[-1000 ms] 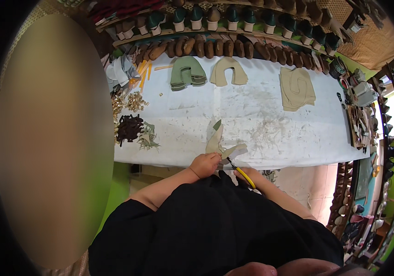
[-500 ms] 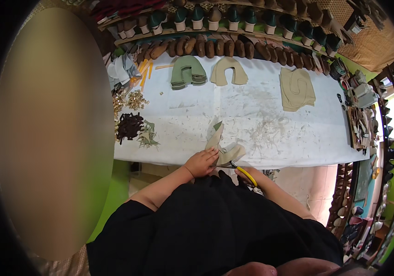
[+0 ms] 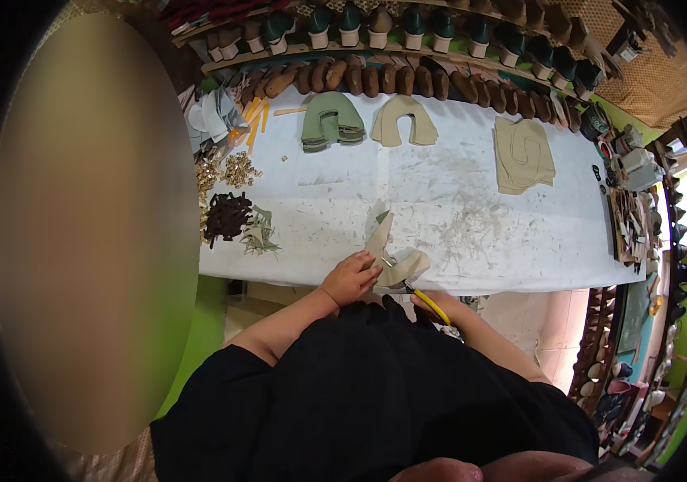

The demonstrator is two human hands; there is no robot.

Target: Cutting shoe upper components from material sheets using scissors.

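A curved beige shoe-upper piece (image 3: 408, 267), with a green patch at its far tip, lies at the table's near edge. My left hand (image 3: 353, 277) grips its left part, fingers closed over the material. A small shiny metal bit (image 3: 390, 261) shows beside those fingertips. In my right hand (image 3: 452, 308) is a pair of scissors (image 3: 432, 308) with yellow handles. Their blades meet the near edge of the upper piece, partly hidden by it; how far apart they stand is unclear.
Green (image 3: 329, 120) and beige (image 3: 404, 120) U-shaped pieces lie at the back, flat beige pieces (image 3: 524, 157) at the right. Gold buckles (image 3: 240, 170), dark strips (image 3: 228, 217) and green scraps (image 3: 260, 230) lie left. Brown shoe lasts (image 3: 388, 79) line the back; shelves of shoes stand beyond.
The scissors have shifted slightly, and their blades, earlier reaching left below my left hand, now show less at the piece's edge. My left hand has moved up a little.
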